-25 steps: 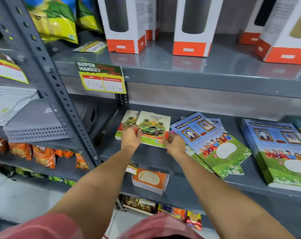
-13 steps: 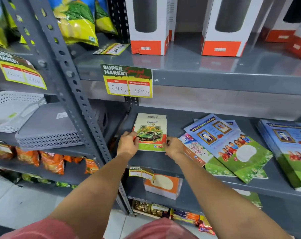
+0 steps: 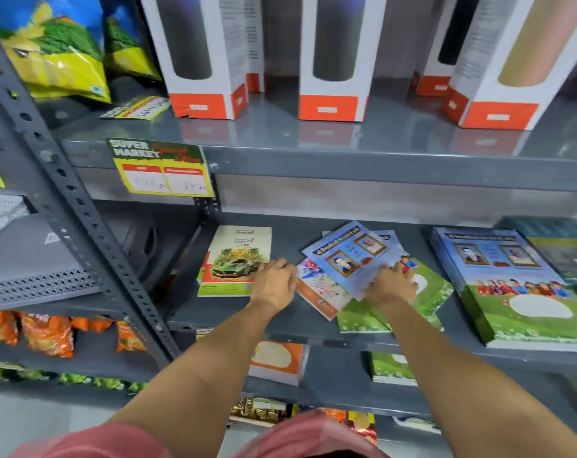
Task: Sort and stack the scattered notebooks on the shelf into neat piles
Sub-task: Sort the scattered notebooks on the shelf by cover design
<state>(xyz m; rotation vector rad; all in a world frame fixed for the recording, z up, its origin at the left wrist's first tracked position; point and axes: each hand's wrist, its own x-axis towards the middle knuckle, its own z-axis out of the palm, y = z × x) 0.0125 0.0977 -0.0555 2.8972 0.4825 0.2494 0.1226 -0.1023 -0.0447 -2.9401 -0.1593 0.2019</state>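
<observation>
A squared stack of green-car "travel" notebooks point(image 3: 236, 259) lies at the left of the grey middle shelf point(image 3: 234, 320). My left hand point(image 3: 274, 284) hovers just right of it, fingers curled, at the edge of a small orange-trimmed flower notebook point(image 3: 320, 289). My right hand point(image 3: 391, 284) presses on a skewed blue-and-green portrait notebook point(image 3: 346, 249) that tops a loose heap of similar ones point(image 3: 363, 319). A tall neat pile of the same blue-and-green notebooks point(image 3: 512, 285) stands at the right.
Boxed flasks point(image 3: 333, 57) line the upper shelf, with a yellow price tag point(image 3: 161, 168) hanging on its edge. A slanted perforated upright point(image 3: 82, 206) bounds the left. Below lie an orange notebook pack point(image 3: 277, 361) and green notebooks point(image 3: 391, 368). Snack bags point(image 3: 46, 332) fill the left bay.
Both hands have left the green-car stack and moved right. The right hand now rests on the scattered blue-and-green heap; the left sits by the flower notebook.
</observation>
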